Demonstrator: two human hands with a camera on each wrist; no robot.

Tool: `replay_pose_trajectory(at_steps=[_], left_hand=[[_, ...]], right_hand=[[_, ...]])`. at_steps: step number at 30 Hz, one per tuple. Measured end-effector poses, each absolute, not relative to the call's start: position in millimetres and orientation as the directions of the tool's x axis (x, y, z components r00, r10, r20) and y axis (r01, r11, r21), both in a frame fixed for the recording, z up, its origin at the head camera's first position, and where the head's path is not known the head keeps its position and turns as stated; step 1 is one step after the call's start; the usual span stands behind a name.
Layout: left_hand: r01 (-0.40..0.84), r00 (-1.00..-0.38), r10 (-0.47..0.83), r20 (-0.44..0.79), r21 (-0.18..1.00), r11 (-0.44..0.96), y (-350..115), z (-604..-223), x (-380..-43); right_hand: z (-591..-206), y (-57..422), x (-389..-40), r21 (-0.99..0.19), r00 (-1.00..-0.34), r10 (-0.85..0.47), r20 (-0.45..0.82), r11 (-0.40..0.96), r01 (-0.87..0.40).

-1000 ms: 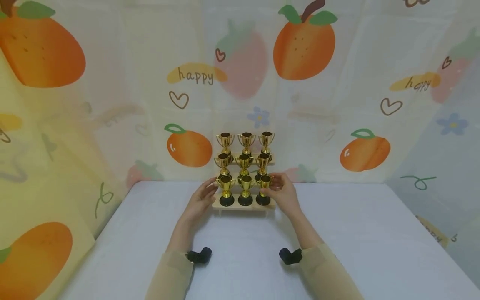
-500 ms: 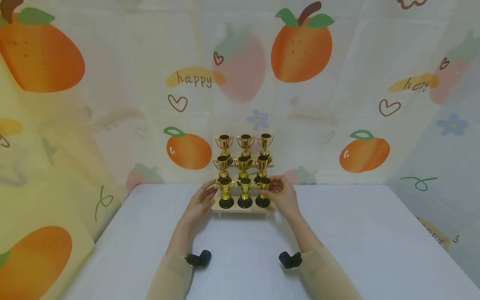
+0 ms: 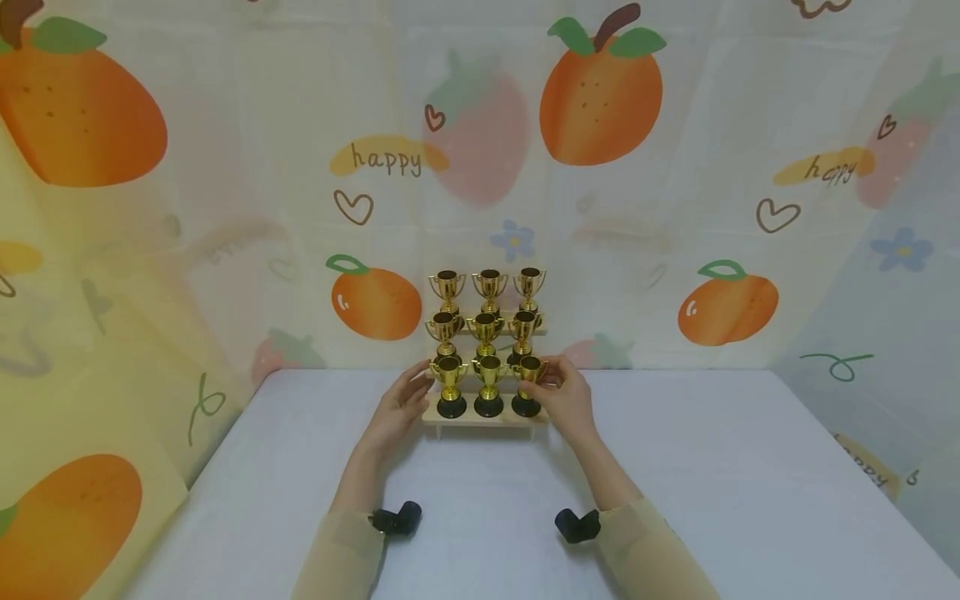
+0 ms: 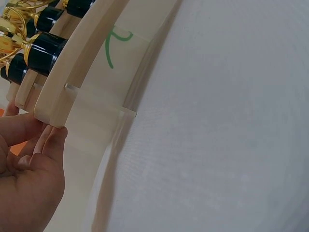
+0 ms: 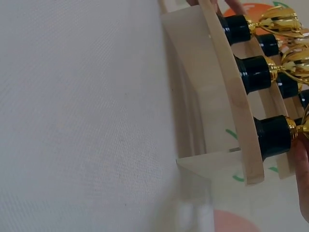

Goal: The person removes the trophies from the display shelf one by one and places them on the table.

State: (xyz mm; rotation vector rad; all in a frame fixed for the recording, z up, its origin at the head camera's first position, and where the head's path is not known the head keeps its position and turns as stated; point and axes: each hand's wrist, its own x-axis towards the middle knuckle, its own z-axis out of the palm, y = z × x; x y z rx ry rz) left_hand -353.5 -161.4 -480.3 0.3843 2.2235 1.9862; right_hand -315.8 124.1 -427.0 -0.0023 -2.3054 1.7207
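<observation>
A wooden three-tier display stand (image 3: 480, 419) holds small gold trophies on black bases, three on each tier. At the right end of the lowest tier, my right hand (image 3: 568, 402) pinches the cup of the front right trophy (image 3: 528, 387), its base upright on the shelf. Only part of that hand (image 5: 301, 179) shows at the edge of the right wrist view, beside the trophy. My left hand (image 3: 397, 408) touches the stand's left side with loosely extended fingers. In the left wrist view, its fingertips (image 4: 60, 134) meet the end of the front shelf (image 4: 53, 106).
The stand is on a white-covered table (image 3: 480, 517), near its back edge. Clear side supports (image 5: 193, 174) hold up the front shelf. Behind hangs a fruit-patterned cloth (image 3: 262, 167). Each wrist wears a black camera (image 3: 397, 518).
The front right trophy has shifted very slightly to the right along its shelf, in the right hand's fingers. The left hand stays at the stand's side. The head view has tilted a little.
</observation>
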Motion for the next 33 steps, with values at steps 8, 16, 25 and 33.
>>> replay_pose_trajectory(at_steps=[8,16,25,33], left_hand=[[0.1,-0.963,0.262,0.068,0.989,0.112,-164,-478,-354],[0.106,-0.959,0.272,0.073,0.988,0.11,-166,-479,-354],[0.105,-0.958,0.277,0.074,0.989,0.1,-165,-478,-350],[0.099,-0.957,0.281,0.073,0.992,0.08,-163,-480,-350]], right_hand=[[-425,135,-314,-0.947,-0.963,0.145,0.228,0.261,-0.185],[-428,161,-311,-0.941,-0.955,0.171,0.243,0.279,-0.19],[-428,177,-316,-0.961,-0.955,0.216,0.202,0.229,-0.152],[-435,187,-327,-0.948,-0.956,0.246,0.162,0.307,-0.082]])
